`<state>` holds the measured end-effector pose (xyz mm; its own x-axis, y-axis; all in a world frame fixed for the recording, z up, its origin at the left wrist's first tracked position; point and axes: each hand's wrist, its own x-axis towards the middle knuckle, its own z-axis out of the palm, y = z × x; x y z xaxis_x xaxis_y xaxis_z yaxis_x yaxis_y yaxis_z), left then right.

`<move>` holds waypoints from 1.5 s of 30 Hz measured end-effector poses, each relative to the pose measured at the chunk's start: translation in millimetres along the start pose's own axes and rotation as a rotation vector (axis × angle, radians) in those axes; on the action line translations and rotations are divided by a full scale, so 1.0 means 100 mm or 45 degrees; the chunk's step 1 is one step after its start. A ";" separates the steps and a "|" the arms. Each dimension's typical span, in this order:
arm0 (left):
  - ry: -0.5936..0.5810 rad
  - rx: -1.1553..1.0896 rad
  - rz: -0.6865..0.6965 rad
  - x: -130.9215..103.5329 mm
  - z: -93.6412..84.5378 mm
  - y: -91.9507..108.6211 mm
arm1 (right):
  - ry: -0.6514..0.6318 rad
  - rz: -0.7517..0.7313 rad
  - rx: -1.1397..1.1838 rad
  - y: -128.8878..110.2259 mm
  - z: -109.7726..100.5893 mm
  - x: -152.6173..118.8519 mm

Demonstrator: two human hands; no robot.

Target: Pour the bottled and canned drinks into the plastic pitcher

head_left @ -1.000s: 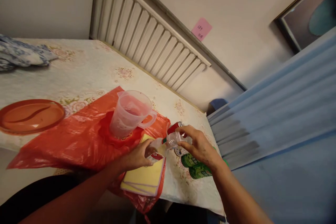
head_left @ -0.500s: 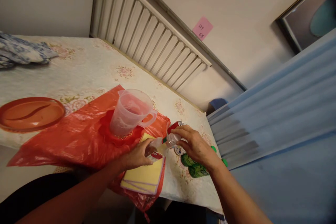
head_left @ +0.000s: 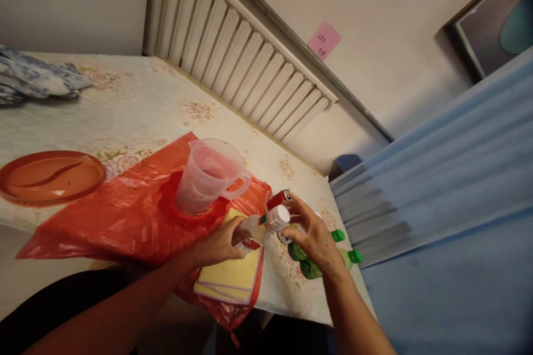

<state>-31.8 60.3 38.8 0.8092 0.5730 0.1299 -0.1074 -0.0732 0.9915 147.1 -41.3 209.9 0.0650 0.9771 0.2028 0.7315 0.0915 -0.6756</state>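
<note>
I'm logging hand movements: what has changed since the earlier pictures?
The right hand has opened and shifted slightly right, apparently releasing the cap of the bottle. The left hand still holds the bottle; the jug and orange dish stayed put.

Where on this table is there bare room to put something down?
The widest bare patch of tablecloth lies between the bunched cloth, the radiator and the red plastic. A smaller one lies between the red can and the radiator's right end. Around the right hand it's crowded: the bottle in the left hand, red can, green bottles.
</note>
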 end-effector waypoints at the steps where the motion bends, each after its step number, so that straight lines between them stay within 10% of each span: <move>1: 0.012 -0.007 -0.005 0.00 0.00 0.01 | 0.071 0.061 0.083 0.08 0.08 -0.05; 8: -0.035 -0.083 0.005 -0.01 0.06 0.05 | 0.110 0.309 0.292 0.32 0.69 -0.30; 15: -0.131 -0.090 0.003 0.02 0.09 0.07 | 0.226 0.430 0.289 0.23 0.79 -0.32; 31: -0.055 0.277 -0.042 0.16 0.13 -0.18 | 0.551 0.539 0.043 0.54 0.07 -0.90; 38: 0.285 0.521 0.109 0.19 0.13 -0.43 | 0.647 0.673 -0.007 0.63 -0.20 -1.30; 45: 0.259 0.944 0.292 0.16 0.17 -0.49 | 0.703 0.764 0.062 0.76 -0.50 -1.82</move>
<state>-3.7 59.7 -8.1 0.6845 0.6105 0.3985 0.2118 -0.6895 0.6926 224.8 -221.3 156.6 0.7705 0.6282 0.1082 0.4365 -0.3963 -0.8077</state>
